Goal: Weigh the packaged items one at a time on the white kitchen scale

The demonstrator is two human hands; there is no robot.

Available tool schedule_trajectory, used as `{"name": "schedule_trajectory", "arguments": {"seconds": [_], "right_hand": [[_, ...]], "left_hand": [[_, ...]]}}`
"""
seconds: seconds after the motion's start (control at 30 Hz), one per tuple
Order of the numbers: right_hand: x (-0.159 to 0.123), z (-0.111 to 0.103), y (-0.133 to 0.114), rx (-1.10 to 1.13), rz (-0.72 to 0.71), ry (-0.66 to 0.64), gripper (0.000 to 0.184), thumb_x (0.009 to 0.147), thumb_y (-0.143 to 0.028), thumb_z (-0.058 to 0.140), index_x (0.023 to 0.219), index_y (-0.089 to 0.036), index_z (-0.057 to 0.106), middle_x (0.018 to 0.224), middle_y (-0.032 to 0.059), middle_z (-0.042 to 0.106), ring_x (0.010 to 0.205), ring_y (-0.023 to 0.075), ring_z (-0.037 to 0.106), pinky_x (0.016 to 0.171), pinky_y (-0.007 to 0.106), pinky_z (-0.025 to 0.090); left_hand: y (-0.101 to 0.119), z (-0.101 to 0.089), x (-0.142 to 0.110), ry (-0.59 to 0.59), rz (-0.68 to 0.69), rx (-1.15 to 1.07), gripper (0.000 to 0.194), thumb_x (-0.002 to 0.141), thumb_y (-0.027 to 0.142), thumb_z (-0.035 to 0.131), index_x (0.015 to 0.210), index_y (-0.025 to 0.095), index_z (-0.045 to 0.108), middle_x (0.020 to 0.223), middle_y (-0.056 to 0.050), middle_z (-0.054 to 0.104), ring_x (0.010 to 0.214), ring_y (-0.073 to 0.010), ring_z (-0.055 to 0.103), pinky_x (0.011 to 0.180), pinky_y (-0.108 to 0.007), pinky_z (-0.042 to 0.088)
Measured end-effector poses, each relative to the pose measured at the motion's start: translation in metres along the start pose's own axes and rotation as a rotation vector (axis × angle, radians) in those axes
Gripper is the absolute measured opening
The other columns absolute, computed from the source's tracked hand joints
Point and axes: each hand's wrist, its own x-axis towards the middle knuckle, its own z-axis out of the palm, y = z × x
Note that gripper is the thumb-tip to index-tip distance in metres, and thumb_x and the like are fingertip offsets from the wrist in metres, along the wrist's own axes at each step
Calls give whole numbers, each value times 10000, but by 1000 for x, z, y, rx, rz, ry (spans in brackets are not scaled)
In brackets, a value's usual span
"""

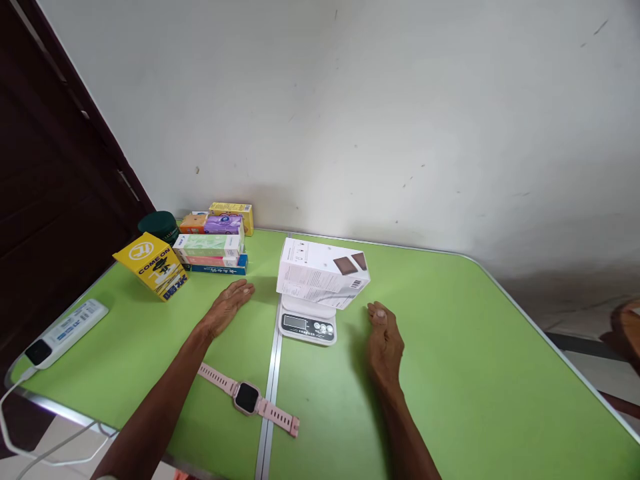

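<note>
A white product box [323,273] lies on a small white kitchen scale [308,323] in the middle of the green folding table [450,347]. My left hand [227,307] rests flat on the table just left of the scale, fingers stretched out, holding nothing. My right hand [384,337] rests on its edge just right of the scale, fingers loosely curled, nothing visible in it. Neither hand touches the box or the scale. A pink smartwatch [247,398] lies flat near the front edge, under my left forearm.
At the back left stand a stack of small boxes [215,243], a tilted yellow box [153,265] and a dark green jar [159,225]. A white power strip [65,331] with its cable lies at the left edge. A white wall runs behind the table.
</note>
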Motion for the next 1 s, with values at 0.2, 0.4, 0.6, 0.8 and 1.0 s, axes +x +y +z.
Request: {"name": "schedule_trajectory", "arguments": {"seconds": [0.2,0.4,0.6,0.8,1.0], "right_hand": [[2,13,-30,60,-54,-50,735,1016,-718,385,1476,-188,606,1560,149,575,1455,338,506,1197,518,395],[16,38,-74,220,-165,-135,691,1045,-703,360,1468,-220,618,1506,133,619,1361,304,572,1161,494,416],[6,43,-95,187,-197,-120,692,1033,-720,374,1446,-222,622,1415,140,652,1293,314,593,1108,517,451],[-25,65,-123,181,-295,-230,691,1032,-703,421,1545,-255,540,1516,140,585,1404,337,537,1175,583,409],[-67,131,-123,239,-234,-556,798,1008,-715,492,1648,-249,389,1688,137,417,1568,351,378,1246,588,363]], "left_hand": [[31,44,6,-19,83,335,1251,723,592,907,1682,244,183,1731,-234,282,1597,-402,318,1300,-585,269],[54,102,28,-142,318,528,1342,621,484,991,1679,235,204,1741,-209,266,1612,-409,257,1318,-576,209],[48,121,31,-117,447,408,1028,697,494,936,1546,210,428,1414,-162,667,1327,-338,628,1132,-527,503],[66,78,-6,7,487,345,906,695,484,931,1453,199,524,1408,-162,691,1286,-323,668,1105,-491,533],[71,-12,-46,266,490,492,837,694,534,892,1395,190,591,1388,-163,713,1323,-361,654,1160,-549,497]]}}
